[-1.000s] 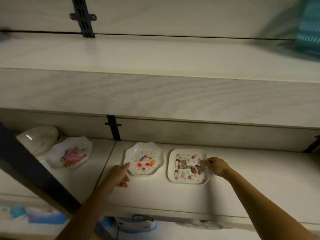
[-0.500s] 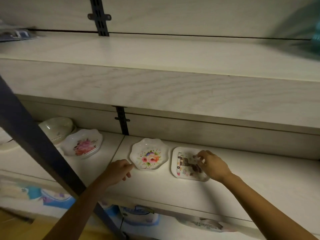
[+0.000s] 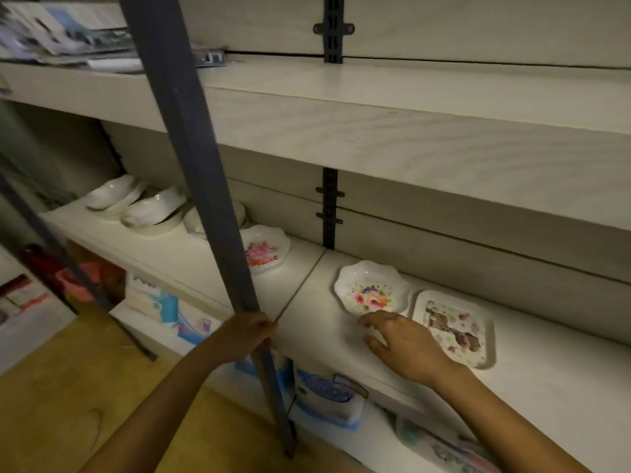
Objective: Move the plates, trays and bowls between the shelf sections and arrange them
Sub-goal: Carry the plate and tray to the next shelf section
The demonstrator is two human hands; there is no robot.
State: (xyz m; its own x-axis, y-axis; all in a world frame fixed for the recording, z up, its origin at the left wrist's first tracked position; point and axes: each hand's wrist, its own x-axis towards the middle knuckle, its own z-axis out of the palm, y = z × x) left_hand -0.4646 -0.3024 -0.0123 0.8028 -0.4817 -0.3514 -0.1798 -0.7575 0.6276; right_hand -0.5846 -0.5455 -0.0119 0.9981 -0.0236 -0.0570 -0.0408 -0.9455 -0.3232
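Observation:
A scalloped white plate with a flower print point(image 3: 372, 290) lies on the right shelf section, and a square tray with an animal picture point(image 3: 456, 327) lies just right of it. My right hand point(image 3: 403, 346) hovers open at the flower plate's near edge, fingers spread, partly over the tray's left side. My left hand point(image 3: 247, 334) is wrapped around the dark upright post point(image 3: 201, 186) at the shelf's front edge. In the left section sit another flower plate point(image 3: 268, 249) and several white bowls point(image 3: 153, 209), partly hidden behind the post.
The upper shelf board point(image 3: 409, 131) overhangs the plates closely. Papers and packets point(image 3: 65, 32) lie at its far left. Packaged goods point(image 3: 327, 394) fill the shelf below. Wooden floor point(image 3: 85, 404) is at the lower left. A second slanted post point(image 3: 51, 250) stands further left.
The view swung left. My right hand left the animal tray and moved to the flower plate's near edge. My left hand moved off the shelf and closed around the dark post.

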